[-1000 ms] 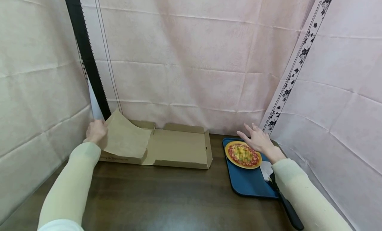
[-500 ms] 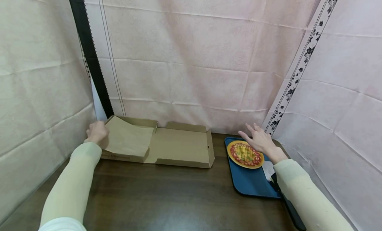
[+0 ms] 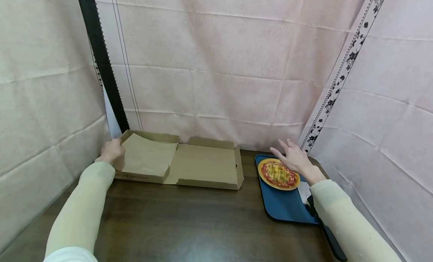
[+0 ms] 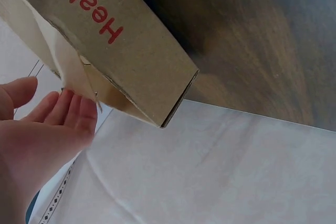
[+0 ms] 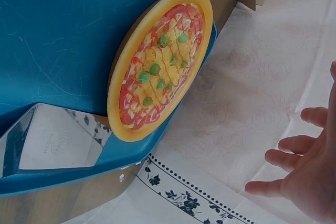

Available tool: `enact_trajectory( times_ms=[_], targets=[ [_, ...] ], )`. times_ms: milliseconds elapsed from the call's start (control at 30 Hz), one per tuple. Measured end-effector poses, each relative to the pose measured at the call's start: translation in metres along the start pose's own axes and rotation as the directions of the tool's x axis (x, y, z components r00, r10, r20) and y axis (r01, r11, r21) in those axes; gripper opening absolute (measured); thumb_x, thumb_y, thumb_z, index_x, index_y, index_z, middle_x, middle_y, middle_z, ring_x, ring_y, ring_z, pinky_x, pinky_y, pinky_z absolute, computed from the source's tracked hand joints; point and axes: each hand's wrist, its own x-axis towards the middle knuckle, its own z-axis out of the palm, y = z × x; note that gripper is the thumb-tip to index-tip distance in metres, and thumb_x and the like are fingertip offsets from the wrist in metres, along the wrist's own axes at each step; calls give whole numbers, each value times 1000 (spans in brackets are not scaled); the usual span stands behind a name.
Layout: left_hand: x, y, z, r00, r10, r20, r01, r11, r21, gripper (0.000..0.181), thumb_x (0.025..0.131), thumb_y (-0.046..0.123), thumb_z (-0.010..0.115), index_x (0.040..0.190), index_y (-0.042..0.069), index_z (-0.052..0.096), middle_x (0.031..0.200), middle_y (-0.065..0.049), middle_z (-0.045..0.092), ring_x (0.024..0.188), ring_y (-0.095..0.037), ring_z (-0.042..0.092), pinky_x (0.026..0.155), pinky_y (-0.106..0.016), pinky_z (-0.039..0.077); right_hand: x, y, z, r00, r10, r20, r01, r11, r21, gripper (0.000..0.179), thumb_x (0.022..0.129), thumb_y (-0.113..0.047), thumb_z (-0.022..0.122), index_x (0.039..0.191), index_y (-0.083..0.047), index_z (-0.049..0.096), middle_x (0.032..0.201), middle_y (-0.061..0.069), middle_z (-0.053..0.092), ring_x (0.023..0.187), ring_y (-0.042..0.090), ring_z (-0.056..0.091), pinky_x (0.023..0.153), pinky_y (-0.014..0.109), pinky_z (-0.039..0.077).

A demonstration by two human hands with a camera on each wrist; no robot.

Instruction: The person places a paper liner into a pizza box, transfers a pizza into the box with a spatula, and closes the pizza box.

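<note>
Pale, creased cloth (image 3: 209,66) hangs behind and on both sides of a dark brown wooden worktop (image 3: 203,224), with a black-and-white floral band (image 3: 324,108) running down the right corner. Against the back cloth lies an unfolded cardboard box (image 3: 203,162), plain tan inside, with red lettering (image 4: 92,6) on the outer wall of its left half. Its long axis runs left to right, nearly parallel to the back cloth; the lettered wall faces the person, and the right half lies flat with low flaps raised.

Within the left half sits a sheet of paper (image 3: 147,153), thin, light brown and matt, its left end curving upward by the box's left wall. The left hand (image 3: 112,153) is there too: its fingertips touch the paper while the thumb stands apart from them.

The right hand (image 3: 294,158) is released and grasps nothing, fingers spread over the far right part of a blue tray (image 3: 284,209). On the tray are a round pizza (image 5: 163,66) with a yellow rim, red and yellow topping and green dots, and the metal blade (image 5: 63,142) of a turner, whose black handle (image 3: 333,242) points toward the person.
</note>
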Motion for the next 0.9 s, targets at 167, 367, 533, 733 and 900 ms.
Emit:
enact_trajectory(
  times_ms=[167, 367, 533, 733, 900],
  targets=[
    [-1, 2, -2, 997, -18, 71, 19, 1000, -8, 45, 98, 19, 35, 118, -19, 46, 116, -43, 50, 100, -50, 53, 80, -56, 46, 1, 0, 0, 1000, 6, 11, -6, 1000, 6, 80, 97, -66, 28, 154, -10, 23, 157, 31, 14, 141, 55, 17, 102, 79, 13],
    [0, 10, -4, 993, -26, 111, 24, 1000, 18, 58, 102, 28, 33, 130, -22, 37, 125, -44, 44, 110, -54, 50, 88, -58, 44, 0, -2, -2, 1000, 9, 12, -9, 1000, 21, 79, 97, -65, 29, 154, -10, 24, 157, 31, 15, 142, 54, 17, 101, 80, 14],
    [-1, 25, -6, 990, -38, 133, 35, 999, 24, 75, 103, 45, 20, 143, -18, 24, 141, -43, 32, 125, -59, 36, 100, -68, 33, 4, -6, -3, 1000, -16, 4, 16, 999, 28, 78, 97, -64, 29, 153, -10, 25, 157, 30, 16, 142, 53, 19, 102, 79, 16],
    [6, 62, -12, 996, -3, 88, 4, 1000, -16, 87, 99, 59, 5, 146, -10, 29, 149, -37, 25, 134, -61, 19, 103, -78, 15, 7, -7, -7, 1000, -27, -5, 27, 999, 18, 78, 98, -64, 26, 154, -10, 23, 157, 30, 15, 142, 53, 19, 106, 74, 18],
    [7, 104, -18, 998, 49, 39, -48, 999, -27, 88, 96, 65, 1, 150, 1, 28, 153, -33, 23, 137, -60, 14, 103, -79, 10, 10, -8, -10, 1000, -25, -13, 26, 1000, 17, 79, 98, -65, 26, 154, -10, 23, 157, 31, 14, 142, 53, 19, 105, 75, 17]
  ],
)
